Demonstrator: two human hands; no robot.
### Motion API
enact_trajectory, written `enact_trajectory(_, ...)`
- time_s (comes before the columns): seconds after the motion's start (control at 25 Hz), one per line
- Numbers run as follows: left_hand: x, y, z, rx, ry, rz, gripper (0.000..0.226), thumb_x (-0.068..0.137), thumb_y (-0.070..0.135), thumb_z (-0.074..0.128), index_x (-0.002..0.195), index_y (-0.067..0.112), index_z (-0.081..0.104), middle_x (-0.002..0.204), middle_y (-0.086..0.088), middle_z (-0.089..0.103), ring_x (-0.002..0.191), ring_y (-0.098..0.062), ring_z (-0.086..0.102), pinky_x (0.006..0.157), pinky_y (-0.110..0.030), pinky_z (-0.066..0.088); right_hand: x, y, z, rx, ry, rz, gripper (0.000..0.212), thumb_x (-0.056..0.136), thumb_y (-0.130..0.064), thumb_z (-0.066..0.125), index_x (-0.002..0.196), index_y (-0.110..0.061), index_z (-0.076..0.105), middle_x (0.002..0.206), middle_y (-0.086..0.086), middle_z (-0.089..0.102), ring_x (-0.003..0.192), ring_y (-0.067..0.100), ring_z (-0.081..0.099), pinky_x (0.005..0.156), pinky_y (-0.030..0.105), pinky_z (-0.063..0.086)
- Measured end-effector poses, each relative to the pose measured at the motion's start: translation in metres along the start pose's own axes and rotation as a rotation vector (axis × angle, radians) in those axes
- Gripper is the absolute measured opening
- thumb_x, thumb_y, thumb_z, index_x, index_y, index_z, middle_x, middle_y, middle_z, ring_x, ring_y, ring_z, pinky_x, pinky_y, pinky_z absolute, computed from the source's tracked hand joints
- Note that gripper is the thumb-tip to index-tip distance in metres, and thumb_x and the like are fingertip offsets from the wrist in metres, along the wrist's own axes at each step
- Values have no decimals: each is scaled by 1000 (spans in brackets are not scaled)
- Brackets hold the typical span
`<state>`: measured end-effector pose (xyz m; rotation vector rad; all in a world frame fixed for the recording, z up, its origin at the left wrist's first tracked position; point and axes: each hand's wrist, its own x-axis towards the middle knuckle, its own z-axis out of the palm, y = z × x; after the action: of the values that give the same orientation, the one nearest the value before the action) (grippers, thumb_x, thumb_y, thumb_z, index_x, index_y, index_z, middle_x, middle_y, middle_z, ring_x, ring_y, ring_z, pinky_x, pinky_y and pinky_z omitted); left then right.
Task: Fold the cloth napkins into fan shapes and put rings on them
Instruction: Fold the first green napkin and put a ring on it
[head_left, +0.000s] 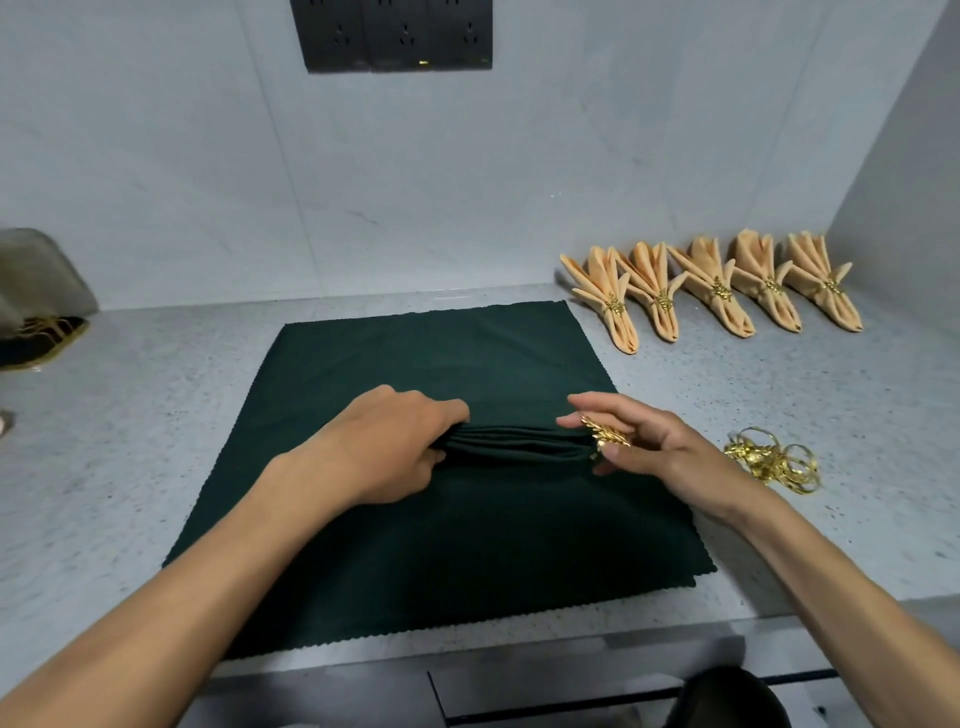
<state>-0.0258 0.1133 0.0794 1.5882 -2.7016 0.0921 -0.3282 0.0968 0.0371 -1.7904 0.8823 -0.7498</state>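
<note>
Far left: a grey-beige cloth heap (36, 275) slumped against the wall, over something dark with gold trim (41, 338), too cropped to identify.

Centre: a dark green cloth (467, 545), matte, soft-looking, square with pinked zigzag edges, spread flat on the counter (156, 415). On top of it, a pleated green napkin (519, 444), gathered into a narrow horizontal bundle of tight ridges, lay between both hands.

Left hand (395, 447): palm down, fingers curled around the bundle's left end and gripping it, forearm stretched in from the lower left.

Right hand (639, 447): thumb and lower fingers pinched a gold ring (605, 434), shiny metal with a leaf-shaped ornament, right at the bundle's right end; whether already slipped onto the fabric, impossible to tell. Index finger extended leftward above the pleats, forearm angled in from the lower right.

Further right: a small tangled pile of gold rings (774, 460), glossy wire loops, on the bare counter just beside the cloth. Behind, near the back wall, five peach fan-folded napkins (711, 286) in a row, each cinched by a gold ring, pleats flared upward, tails pointed toward the viewer.

Countertop: pale grey, speckled stone look, smooth. Walls: pale grey panels with faint veining, meeting in a corner at right. Black socket panel (395, 34) up on the back wall.
</note>
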Motion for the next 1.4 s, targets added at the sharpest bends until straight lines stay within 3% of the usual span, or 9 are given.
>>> enact_trajectory(0.2, 2, 3, -4, 8, -64, 15, 10, 94, 27, 51, 103, 30, 47, 86, 9, 62, 81, -22, 59, 77, -35, 45, -6, -3, -9, -144, -93, 19, 59, 99, 4, 48, 148, -28, 37, 139, -16, 57, 134, 4, 45, 108, 24, 39)
enact_trajectory(0.36, 4, 10, -1, -28, -79, 49, 12, 93, 28, 52, 98, 35, 43, 81, 12, 57, 80, -21, 59, 80, -37, 47, -2, -7, 6, -265, -90, -63, 53, 100, -4, 51, 146, -28, 42, 133, -17, 62, 129, 2, 51, 104, 18, 40)
enact_trajectory(0.52, 3, 11, 1, -46, -63, -7, 13, 94, 27, 52, 106, 31, 50, 85, 11, 60, 82, -21, 59, 70, -32, 38, 4, -3, 21, -528, 207, -190, 35, 96, -18, 62, 128, -30, 64, 108, -31, 66, 101, -2, 63, 86, 24, 53)
enact_trajectory(0.6, 1, 9, 2, -39, -41, -38, 11, 94, 26, 52, 104, 30, 50, 83, 10, 59, 81, -20, 58, 69, -31, 35, 3, -4, 25, -573, 193, -157, 30, 98, -18, 58, 126, -25, 67, 79, -40, 61, 72, -4, 60, 65, 14, 45)
enact_trajectory(0.68, -1, 8, 3, -44, -28, -53, 10, 93, 25, 52, 101, 30, 50, 82, 10, 58, 80, -19, 58, 71, -32, 39, 0, -7, 29, -483, 68, -39, 31, 101, -18, 52, 128, -27, 63, 65, -35, 58, 56, 1, 52, 56, 15, 36)
enact_trajectory(0.88, -2, 6, 5, -59, -42, -38, 13, 93, 28, 54, 104, 32, 51, 83, 10, 60, 81, -21, 59, 75, -35, 45, -4, -10, 33, -518, 104, -27, 36, 86, -41, 71, 122, -39, 63, 106, -31, 64, 92, 0, 61, 77, 23, 51)
enact_trajectory(1.08, -5, 10, 3, -79, -117, 10, 15, 95, 29, 53, 109, 33, 49, 86, 12, 59, 86, -22, 59, 76, -35, 46, -2, -6, 27, -284, 122, 1, 38, 76, -20, 84, 106, -33, 66, 106, -13, 69, 101, 7, 65, 92, 39, 53)
enact_trajectory(1.2, -6, 15, 2, -3, -110, 41, 11, 95, 30, 51, 106, 31, 47, 88, 7, 63, 84, -25, 60, 81, -38, 49, -1, -12, 33, -378, 37, -31, 56, 76, -21, 85, 120, -38, 55, 115, -24, 67, 112, -2, 61, 101, 29, 47)
enact_trajectory(1.4, -4, 29, -3, 83, -110, 91, 8, 97, 29, 48, 105, 29, 46, 94, 3, 64, 85, -25, 60, 87, -39, 47, 9, -17, 48, -362, 14, -46, 68, 77, -23, 84, 134, -37, 49, 116, -26, 67, 110, -6, 60, 94, 12, 43)
